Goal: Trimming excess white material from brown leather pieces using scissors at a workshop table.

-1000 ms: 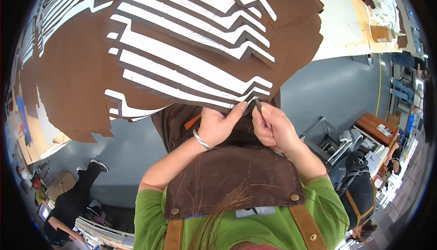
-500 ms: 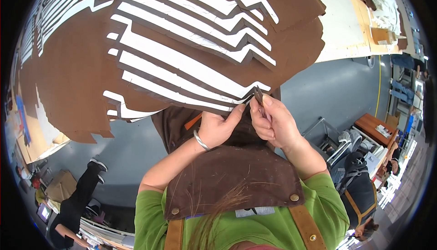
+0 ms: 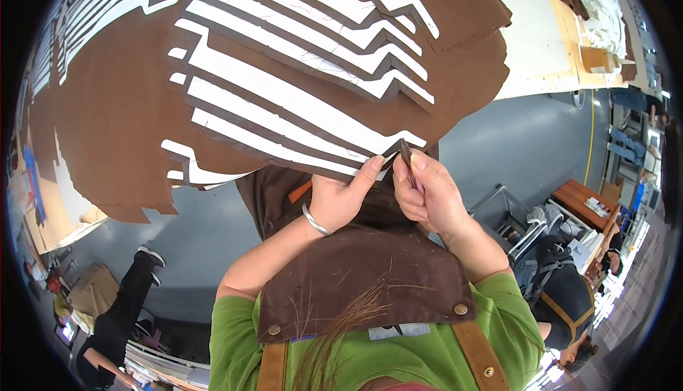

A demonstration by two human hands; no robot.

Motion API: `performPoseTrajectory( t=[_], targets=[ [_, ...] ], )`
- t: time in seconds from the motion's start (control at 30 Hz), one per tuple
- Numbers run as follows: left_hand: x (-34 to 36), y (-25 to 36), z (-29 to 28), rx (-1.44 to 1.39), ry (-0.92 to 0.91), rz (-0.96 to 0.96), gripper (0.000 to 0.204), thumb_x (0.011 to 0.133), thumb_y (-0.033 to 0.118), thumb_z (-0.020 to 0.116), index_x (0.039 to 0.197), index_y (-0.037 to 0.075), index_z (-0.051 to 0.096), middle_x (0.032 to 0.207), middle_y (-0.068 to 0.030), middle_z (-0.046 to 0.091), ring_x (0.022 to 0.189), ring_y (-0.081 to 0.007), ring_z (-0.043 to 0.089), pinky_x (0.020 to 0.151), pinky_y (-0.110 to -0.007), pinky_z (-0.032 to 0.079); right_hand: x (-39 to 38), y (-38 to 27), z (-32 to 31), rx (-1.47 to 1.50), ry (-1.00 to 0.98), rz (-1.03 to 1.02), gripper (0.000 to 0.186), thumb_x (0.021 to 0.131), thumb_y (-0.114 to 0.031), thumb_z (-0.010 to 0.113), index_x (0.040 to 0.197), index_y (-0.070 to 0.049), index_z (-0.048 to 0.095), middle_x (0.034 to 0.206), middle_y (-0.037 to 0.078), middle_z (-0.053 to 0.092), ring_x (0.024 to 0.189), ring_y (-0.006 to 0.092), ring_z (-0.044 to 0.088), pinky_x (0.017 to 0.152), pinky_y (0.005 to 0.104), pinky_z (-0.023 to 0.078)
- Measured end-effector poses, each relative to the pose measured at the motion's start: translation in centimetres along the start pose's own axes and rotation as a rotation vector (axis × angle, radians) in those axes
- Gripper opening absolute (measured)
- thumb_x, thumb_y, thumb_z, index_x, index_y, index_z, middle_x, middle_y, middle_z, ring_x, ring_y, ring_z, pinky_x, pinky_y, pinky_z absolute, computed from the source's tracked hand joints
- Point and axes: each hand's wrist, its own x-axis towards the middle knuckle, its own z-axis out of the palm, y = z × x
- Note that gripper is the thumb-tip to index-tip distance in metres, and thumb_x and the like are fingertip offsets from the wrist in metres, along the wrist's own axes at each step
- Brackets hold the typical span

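Note:
Brown fabric pieces (image 3: 114, 142) with white bent strips (image 3: 263, 85) and grey edges between them fill the upper middle. My left hand (image 3: 343, 195), with a silver bangle on the wrist, pinches the lower edge of the striped piece, thumb on top; the fingers beneath are hidden. My right hand (image 3: 430, 195) is closed round a small dark pointed tool (image 3: 405, 150), apparently thread snips, its tip at the bend near the right end of the lowest strips. A brown apron (image 3: 363, 270) lies below my hands.
A pale worktable (image 3: 533, 71) behind the fabric carries white material and a cardboard piece. A metal trolley (image 3: 526, 238) and wooden-topped cart (image 3: 583, 199) stand right. A co-worker in black (image 3: 121, 305) is lower left; another (image 3: 565, 298) is lower right, beside equipment. A cardboard box (image 3: 92, 291) sits left.
Since a second ago my right hand and the tool have moved slightly up along the bend. My left thumb has shifted a little while keeping hold of the fabric edge.

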Motion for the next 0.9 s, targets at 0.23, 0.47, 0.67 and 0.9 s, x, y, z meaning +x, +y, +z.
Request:
performPoseTrajectory(
  t=[0.23, 0.47, 0.67, 0.9],
  targets=[
    [0.1, -0.1, -0.1, 0.019, 0.018, 0.019, 0.011, 0.083, 0.006, 0.059, 0.090, -0.002, 0.059, 0.079, -0.0027, 0.060, 0.069, -0.0092, 0.054, 0.061, -0.023, 0.044, 0.3, 0.1, 0.0, -0.031, 0.003, -0.007, 0.031, 0.092, -0.035, 0.039, 0.079, -0.007, 0.041, 0.050, -0.004, 0.029, 0.036, 0.0036, 0.021, 0.032, 0.0182, 0.017],
    [0.9, 9.5, -4.2, 0.652, -1.026, -0.036, 0.027, 0.070, 0.023, 0.070, 0.092, 0.009, 0.062, 0.071, -0.0031, 0.057, 0.062, -0.0216, 0.054, 0.058, -0.032, 0.046, -0.9, -0.3, -1.7, 0.043, -0.032, 0.030, 0.028, 0.093, -0.033, 0.037, 0.083, -0.007, 0.043, 0.051, -0.004, 0.030, 0.037, 0.0040, 0.021, 0.033, 0.0188, 0.017],
    [7.7, 10.2, -3.0, 1.153, -0.218, 0.744, 0.027, 0.061, 0.003, 0.066, 0.086, 0.010, 0.060, 0.094, -0.0034, 0.057, 0.084, -0.0241, 0.052, 0.075, -0.034, 0.039, 0.1, -0.7, -0.3, 0.045, -0.114, -0.083, 0.031, 0.092, -0.036, 0.036, 0.087, -0.007, 0.044, 0.054, -0.003, 0.032, 0.040, 0.0043, 0.024, 0.035, 0.0186, 0.020],
    [5.7, 6.4, -2.1, 1.059, -0.265, 0.917, 0.012, 0.063, 0.008, 0.059, 0.074, 0.012, 0.060, 0.084, 0.0013, 0.058, 0.085, -0.0160, 0.055, 0.069, -0.028, 0.043, -0.5, 0.1, -0.9, 0.101, -0.129, -0.002, 0.034, 0.093, -0.039, 0.035, 0.088, -0.007, 0.044, 0.055, -0.002, 0.033, 0.039, 0.0047, 0.026, 0.035, 0.0188, 0.021]
  ],
)
